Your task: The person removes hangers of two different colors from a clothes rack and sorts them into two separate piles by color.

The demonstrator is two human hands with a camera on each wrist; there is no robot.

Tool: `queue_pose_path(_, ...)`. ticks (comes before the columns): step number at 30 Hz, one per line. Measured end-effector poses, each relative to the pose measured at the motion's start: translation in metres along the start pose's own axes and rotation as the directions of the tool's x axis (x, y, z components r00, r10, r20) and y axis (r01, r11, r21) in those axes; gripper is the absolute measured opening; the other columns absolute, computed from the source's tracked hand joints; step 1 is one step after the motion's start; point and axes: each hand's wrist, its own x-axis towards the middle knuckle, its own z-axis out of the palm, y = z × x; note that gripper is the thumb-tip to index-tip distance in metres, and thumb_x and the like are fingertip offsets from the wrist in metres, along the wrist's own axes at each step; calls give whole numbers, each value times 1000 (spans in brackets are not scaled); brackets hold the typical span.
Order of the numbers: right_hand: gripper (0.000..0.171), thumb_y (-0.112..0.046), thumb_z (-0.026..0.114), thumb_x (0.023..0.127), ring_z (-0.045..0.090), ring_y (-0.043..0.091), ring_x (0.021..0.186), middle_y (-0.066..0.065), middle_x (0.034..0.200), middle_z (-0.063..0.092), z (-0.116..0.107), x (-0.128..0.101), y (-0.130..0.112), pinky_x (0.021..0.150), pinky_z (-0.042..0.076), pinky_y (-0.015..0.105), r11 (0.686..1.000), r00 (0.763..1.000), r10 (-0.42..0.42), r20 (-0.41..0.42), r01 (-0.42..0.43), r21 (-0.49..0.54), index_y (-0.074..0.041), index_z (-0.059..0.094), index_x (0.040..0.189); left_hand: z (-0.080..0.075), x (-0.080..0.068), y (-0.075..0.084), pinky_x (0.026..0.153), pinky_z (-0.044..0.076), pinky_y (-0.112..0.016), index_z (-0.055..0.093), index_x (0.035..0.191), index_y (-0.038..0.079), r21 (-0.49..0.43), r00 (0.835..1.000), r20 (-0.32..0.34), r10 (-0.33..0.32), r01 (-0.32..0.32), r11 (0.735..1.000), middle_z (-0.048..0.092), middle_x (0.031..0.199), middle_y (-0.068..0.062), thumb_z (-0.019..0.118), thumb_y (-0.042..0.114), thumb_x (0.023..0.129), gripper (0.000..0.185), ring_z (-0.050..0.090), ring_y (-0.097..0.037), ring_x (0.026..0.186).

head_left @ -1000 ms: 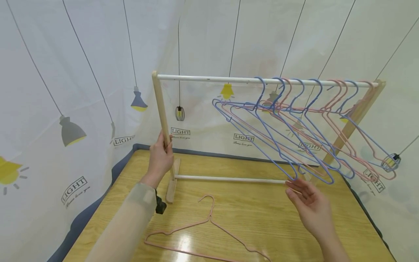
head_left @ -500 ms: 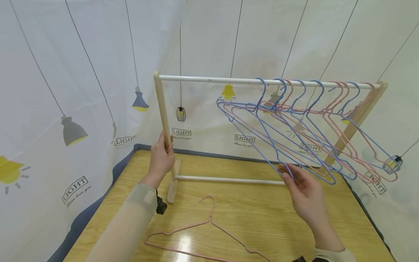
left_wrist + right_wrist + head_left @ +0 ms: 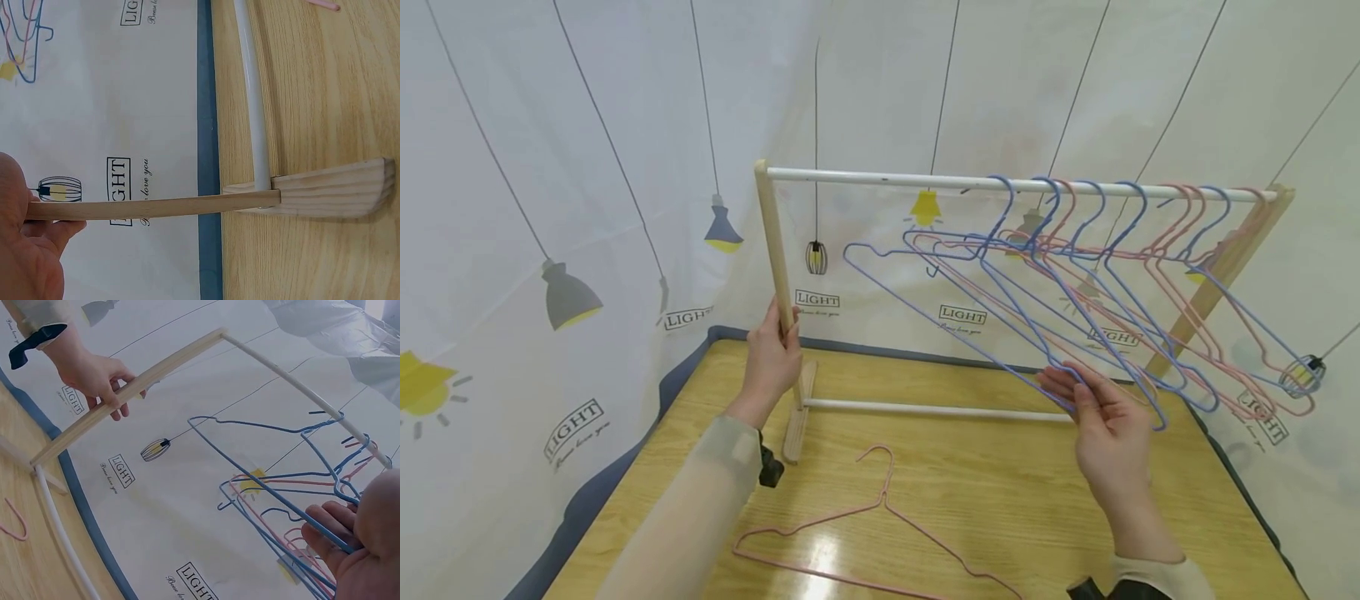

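Observation:
My left hand (image 3: 771, 358) grips the wooden left post (image 3: 772, 237) of a small clothes rack. In the left wrist view, the fingers of that hand wrap round the post (image 3: 144, 209). Several blue and pink wire hangers hang from the white top rod (image 3: 880, 178), bunched toward the right. My right hand (image 3: 1112, 442) holds the near lower corner of the leftmost blue hanger (image 3: 891, 286) between thumb and fingers. This hanger stays hooked on the rod, and its far corner is swung out to the left. A pink hanger (image 3: 884, 493) lies on the table in front.
A white lower rod (image 3: 925, 410) joins the rack's feet. The left foot (image 3: 337, 190) stands on the wooden table (image 3: 1000, 500). A pale curtain (image 3: 647, 208) printed with lamps surrounds the table at the sides and back.
My right hand has taken hold of the leftmost blue hanger's near corner. That hanger has turned, its far corner moving left, away from the others. The left hand has kept its place on the post.

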Motion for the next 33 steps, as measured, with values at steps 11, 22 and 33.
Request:
queue_pose_path(11,29,5,48,109,78,23,100,25,113,75,1,6,-11,95,58,33,993,990,-113,-80,115,27,17,64,130,0,0,-1,88,61,-47,51,148,9,-5,1000,3,0,0,1000,66,140,-16,53,1,109,40,69,-36,119)
queue_pose_path(22,27,7,51,106,77,27,100,27,111,75,-2,8,-29,93,58,37,986,983,-139,-123,149,75,20,64,127,-1,1,0,88,61,-49,52,147,8,-9,1000,2,8,-8,1000,66,140,-16,54,-1,109,40,69,-38,118)
queue_pose_path(33,26,13,51,104,78,30,97,29,107,75,-13,2,-33,94,57,40,974,982,-149,-114,166,155,28,60,124,-1,0,-1,92,60,-47,53,147,9,-21,1000,6,5,-5,1000,65,141,-16,53,2,110,38,68,-37,121)
